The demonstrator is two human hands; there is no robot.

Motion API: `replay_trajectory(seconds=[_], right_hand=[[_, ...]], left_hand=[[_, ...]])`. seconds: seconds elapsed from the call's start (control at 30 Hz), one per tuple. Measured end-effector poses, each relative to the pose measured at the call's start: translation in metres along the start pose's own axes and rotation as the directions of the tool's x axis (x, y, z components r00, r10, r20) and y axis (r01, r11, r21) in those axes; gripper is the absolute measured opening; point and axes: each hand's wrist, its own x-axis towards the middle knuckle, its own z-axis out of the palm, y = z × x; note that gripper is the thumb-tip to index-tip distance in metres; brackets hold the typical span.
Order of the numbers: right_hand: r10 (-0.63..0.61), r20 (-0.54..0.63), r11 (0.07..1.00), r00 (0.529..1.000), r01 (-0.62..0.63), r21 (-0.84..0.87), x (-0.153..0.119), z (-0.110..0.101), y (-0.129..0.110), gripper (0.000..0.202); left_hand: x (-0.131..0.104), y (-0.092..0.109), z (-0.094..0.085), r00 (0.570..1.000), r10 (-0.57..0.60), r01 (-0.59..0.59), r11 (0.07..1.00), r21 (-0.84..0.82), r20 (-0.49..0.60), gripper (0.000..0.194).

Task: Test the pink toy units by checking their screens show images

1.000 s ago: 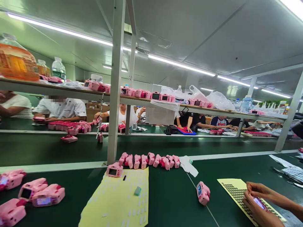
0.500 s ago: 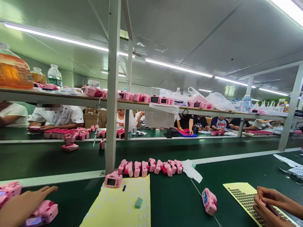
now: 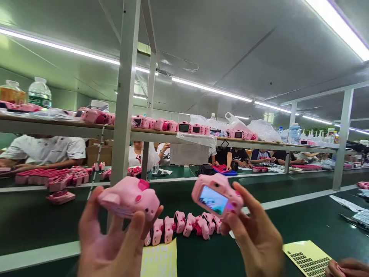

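Observation:
Two pink toy cameras are held up in front of me, one per hand. My left hand (image 3: 112,238) grips a pink toy camera (image 3: 129,198) between thumb and fingers, its top and a magenta button facing me. In my right hand (image 3: 256,234), pinched at its right end, is another toy camera (image 3: 217,194), tilted, with its screen lit and turned toward me. Behind and below them a row of pink toy cameras (image 3: 189,225) stands on the green table. A yellow sticker sheet (image 3: 160,257) lies in front of that row, partly hidden by my left hand.
A grey post (image 3: 124,96) rises left of centre and carries a shelf (image 3: 161,137) with toy cameras, bottles and plastic bags. At right, a co-worker's hand (image 3: 347,267) is by a yellow sheet of black-outlined labels (image 3: 307,256). Several people sit across the table.
Both my hands have come up into the middle, each holding a toy camera. The lone toy camera at right is gone from its spot on the table. My view has shifted right.

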Motion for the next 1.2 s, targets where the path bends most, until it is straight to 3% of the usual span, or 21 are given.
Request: replay_trajectory(seconds=[0.07,0.13,0.3,0.5,0.67,0.83,1.2], right_hand=[[0.080,0.086,0.995,0.993,-0.085,0.060,0.007,0.018,0.010,0.053],[0.096,0.157,0.990,0.983,-0.111,0.089,0.017,0.025,0.019,0.049],[0.105,0.256,0.985,0.961,-0.137,0.108,0.036,0.020,0.045,0.042],[0.047,0.333,0.992,0.942,-0.083,0.093,0.045,0.013,0.064,0.038],[0.069,0.354,0.989,0.933,-0.111,0.099,0.041,0.010,0.054,0.039],[0.107,0.331,0.983,0.938,-0.149,0.106,0.036,0.011,0.044,0.037],[0.114,0.330,0.977,0.937,-0.167,0.136,0.038,0.012,0.051,0.039]], left_hand=[[-0.001,-0.015,0.017,0.996,-0.082,0.081,0.996,-0.023,-0.032,0.105],[0.001,-0.032,0.024,0.990,-0.136,0.138,0.990,0.029,-0.043,0.107],[0.005,-0.058,0.023,0.975,-0.217,0.219,0.974,0.062,-0.040,0.103],[-0.004,-0.050,0.028,0.992,-0.125,0.124,0.992,0.034,0.026,0.099],[-0.008,-0.047,0.026,0.992,-0.100,0.096,0.994,0.047,0.075,0.095],[-0.011,-0.039,0.026,0.985,-0.146,0.138,0.986,0.089,0.087,0.095],[-0.008,-0.040,0.024,0.987,-0.116,0.103,0.988,0.120,0.111,0.096]])
